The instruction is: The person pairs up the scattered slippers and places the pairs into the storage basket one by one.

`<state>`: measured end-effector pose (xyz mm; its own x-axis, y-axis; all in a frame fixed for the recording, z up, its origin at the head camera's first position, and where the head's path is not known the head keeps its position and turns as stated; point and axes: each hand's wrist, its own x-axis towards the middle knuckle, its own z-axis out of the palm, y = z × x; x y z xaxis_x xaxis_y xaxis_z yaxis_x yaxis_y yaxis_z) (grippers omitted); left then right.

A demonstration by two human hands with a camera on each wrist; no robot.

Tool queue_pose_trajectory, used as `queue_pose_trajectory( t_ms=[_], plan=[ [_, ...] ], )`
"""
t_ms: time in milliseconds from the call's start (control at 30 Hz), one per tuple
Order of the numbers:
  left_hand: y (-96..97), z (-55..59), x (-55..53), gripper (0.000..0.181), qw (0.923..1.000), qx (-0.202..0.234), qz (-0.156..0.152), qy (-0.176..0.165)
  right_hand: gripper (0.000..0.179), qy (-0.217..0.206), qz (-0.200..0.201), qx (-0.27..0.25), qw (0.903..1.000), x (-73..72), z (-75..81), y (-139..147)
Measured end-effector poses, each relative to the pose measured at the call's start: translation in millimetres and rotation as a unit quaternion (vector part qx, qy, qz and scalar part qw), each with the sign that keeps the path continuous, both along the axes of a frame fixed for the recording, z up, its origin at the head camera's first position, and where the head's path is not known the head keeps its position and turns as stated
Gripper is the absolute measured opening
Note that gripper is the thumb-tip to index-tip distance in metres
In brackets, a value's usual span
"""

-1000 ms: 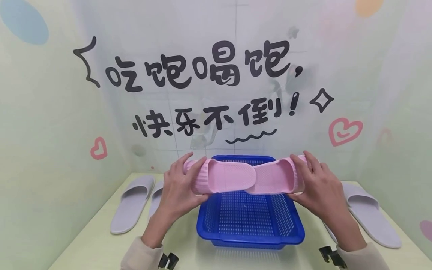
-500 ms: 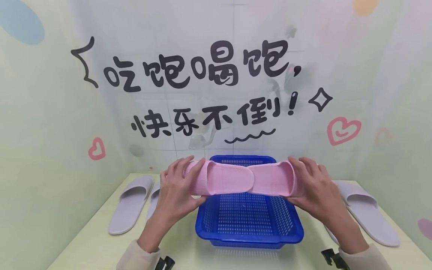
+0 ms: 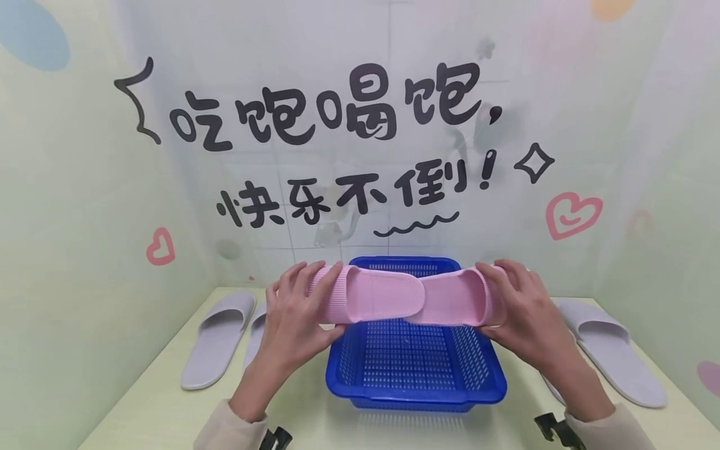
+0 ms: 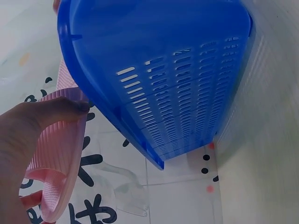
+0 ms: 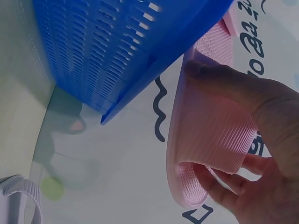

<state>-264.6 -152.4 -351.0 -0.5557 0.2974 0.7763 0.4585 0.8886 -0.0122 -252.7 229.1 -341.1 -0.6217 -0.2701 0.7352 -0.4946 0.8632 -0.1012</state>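
In the head view, two pink slippers are held sideways above a blue basket [image 3: 416, 396], heel to heel. My left hand [image 3: 298, 312] grips the left slipper [image 3: 385, 295] round its ribbed strap, thumb below and fingers over the top. The right slipper [image 3: 452, 300] is gripped the same way by my right hand [image 3: 525, 315]. Their heels overlap, the left one in front. The left wrist view shows my thumb on the ribbed strap of the left slipper [image 4: 56, 149]. In the right wrist view, fingers reach into the toe opening of the right slipper [image 5: 210, 135].
Pale grey slippers lie on the table [image 3: 157, 387] at both sides, one outer slipper [image 3: 219, 340] at left and another [image 3: 621, 353] at right. Each has a partner half hidden behind an arm. A printed backdrop [image 3: 360, 37] stands close behind the basket.
Both hands keep their grip and stay nearly in place. The slippers' heels drew slightly apart half a second ago and now overlap a little more. The basket has not moved.
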Motion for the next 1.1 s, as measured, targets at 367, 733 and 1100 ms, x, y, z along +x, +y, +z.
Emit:
queue_pose_trajectory(
  t_ms=[367,733,1100],
  plan=[
    [1.1,0.2,1.4,0.106,0.9999,-0.005,-0.005,0.012,0.107,0.071,-0.029,0.032,0.9965,2.9,4.1,-4.1],
    [5.9,-2.0,1.4,0.102,0.9994,-0.006,-0.008,0.034,0.109,0.07,-0.03,0.032,0.9966,3.6,3.1,-8.5],
    [10.4,-3.5,3.8,0.106,0.9996,-0.001,-0.014,0.025,0.111,0.07,-0.022,0.029,0.9969,4.9,2.7,-13.5]
  ],
)
